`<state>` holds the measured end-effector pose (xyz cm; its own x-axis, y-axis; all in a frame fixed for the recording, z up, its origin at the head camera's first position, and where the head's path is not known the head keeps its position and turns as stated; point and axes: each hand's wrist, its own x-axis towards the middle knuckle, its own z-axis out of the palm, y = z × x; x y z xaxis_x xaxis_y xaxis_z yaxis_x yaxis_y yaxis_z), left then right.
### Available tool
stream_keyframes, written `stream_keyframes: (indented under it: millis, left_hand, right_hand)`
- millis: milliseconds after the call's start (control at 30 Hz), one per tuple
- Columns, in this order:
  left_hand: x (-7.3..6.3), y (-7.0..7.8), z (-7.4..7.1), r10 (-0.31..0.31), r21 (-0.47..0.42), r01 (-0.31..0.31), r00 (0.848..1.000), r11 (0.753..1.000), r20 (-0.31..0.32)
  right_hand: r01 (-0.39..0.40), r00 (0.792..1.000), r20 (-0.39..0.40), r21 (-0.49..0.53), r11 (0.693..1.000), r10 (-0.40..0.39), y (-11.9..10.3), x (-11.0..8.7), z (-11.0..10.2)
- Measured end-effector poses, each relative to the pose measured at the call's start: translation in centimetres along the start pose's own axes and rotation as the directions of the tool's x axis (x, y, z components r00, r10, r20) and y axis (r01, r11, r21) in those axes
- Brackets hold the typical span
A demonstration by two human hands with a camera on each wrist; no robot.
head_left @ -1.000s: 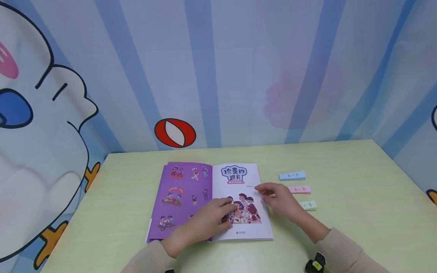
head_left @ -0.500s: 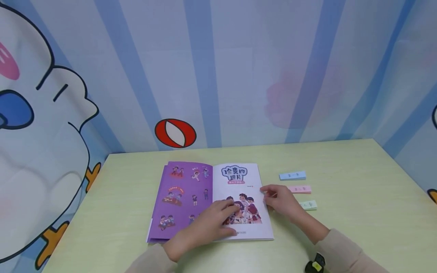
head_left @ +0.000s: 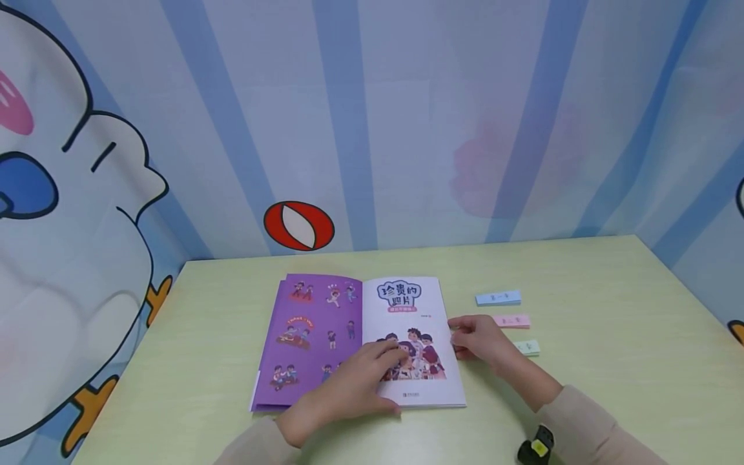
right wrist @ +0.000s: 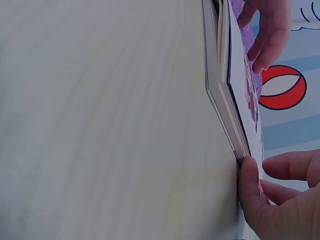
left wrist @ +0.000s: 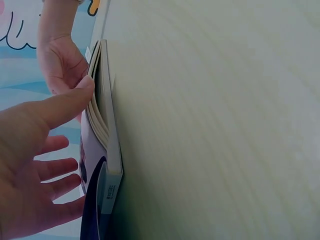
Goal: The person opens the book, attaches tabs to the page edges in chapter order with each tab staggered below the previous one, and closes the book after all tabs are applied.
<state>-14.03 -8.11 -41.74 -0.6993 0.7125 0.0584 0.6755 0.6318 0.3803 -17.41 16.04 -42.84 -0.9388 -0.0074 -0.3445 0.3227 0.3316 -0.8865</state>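
A book (head_left: 427, 394) lies spread on the table, its left side purple with small cartoon figures, its right side a white title page with a group picture. Across the lower title page lies my left hand (head_left: 351, 381), fingers extended over the picture. The left wrist view shows that hand's thumb (left wrist: 85, 85) at the lower edge of slightly fanned pages (left wrist: 97, 117). At the book's right edge, my right hand (head_left: 482, 339) has curled fingers; in the right wrist view its thumb (right wrist: 250, 172) presses the page edges, the fingertips close over the page.
Right of the book lie paper strips: blue (head_left: 498, 298), pink (head_left: 514, 321) and green (head_left: 529, 347), the last two partly behind my right hand. A cartoon-printed cloth (head_left: 401, 142) hangs behind the table (head_left: 616, 361).
My right hand has drawn right, from over the title page to its right edge. My left hand has shifted slightly, its thumb moving down to the book's lower edge.
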Motion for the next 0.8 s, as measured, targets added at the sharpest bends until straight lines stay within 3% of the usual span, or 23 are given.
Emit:
stream_keyframes:
  millis: [200, 800]
  left_hand:
    - [-0.33, -0.06, 0.18, -0.052, -0.041, 0.052, 0.999, 0.998, -0.004]
    - [-0.70, -0.24, 0.04, -0.126, -0.126, 0.125, 0.992, 0.984, 0.005]
  right_hand:
    - [-0.002, 1.000, 0.013, 0.012, 1.000, 0.002, -0.04, -0.02, -0.11]
    - [-0.029, 0.999, 0.044, 0.062, 0.998, 0.027, 0.10, 0.13, -0.41]
